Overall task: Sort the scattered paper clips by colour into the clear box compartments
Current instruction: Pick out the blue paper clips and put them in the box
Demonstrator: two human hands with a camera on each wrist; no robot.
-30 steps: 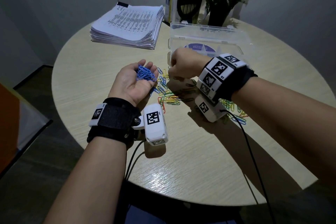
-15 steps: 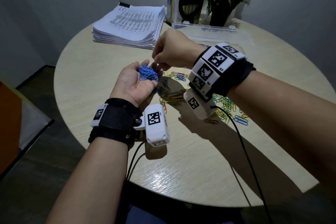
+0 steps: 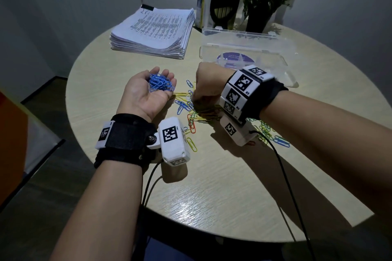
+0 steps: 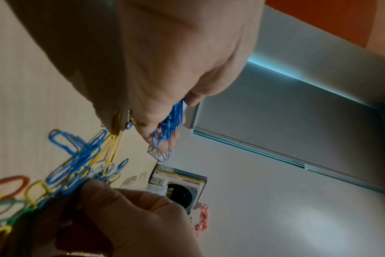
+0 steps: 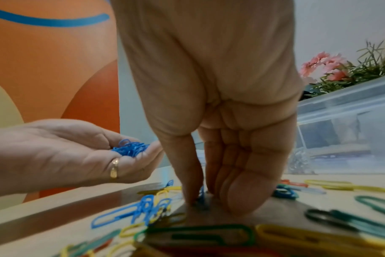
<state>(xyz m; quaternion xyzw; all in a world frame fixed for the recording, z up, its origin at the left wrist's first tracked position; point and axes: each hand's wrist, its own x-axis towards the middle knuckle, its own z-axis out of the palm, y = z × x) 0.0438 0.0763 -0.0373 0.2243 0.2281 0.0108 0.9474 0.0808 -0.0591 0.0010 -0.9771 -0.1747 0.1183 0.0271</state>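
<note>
— Containers?
— One clear box, at the far edge of the table, lid open; contents not discernible through the plastic.
— Clips?
— Blue clips: a heap in the left hand, palm up and loosely cupped. Mixed clips: scattered mid-table. There the right hand pinches one blue clip between thumb and forefinger.

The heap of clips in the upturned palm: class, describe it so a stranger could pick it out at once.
Find the round pale table. Over it the left hand is held palm up, and the heap of paper clips lies on its fingers. Unlike the mixed-colour loose clips on the tabletop beside it, these are all blue.
</note>
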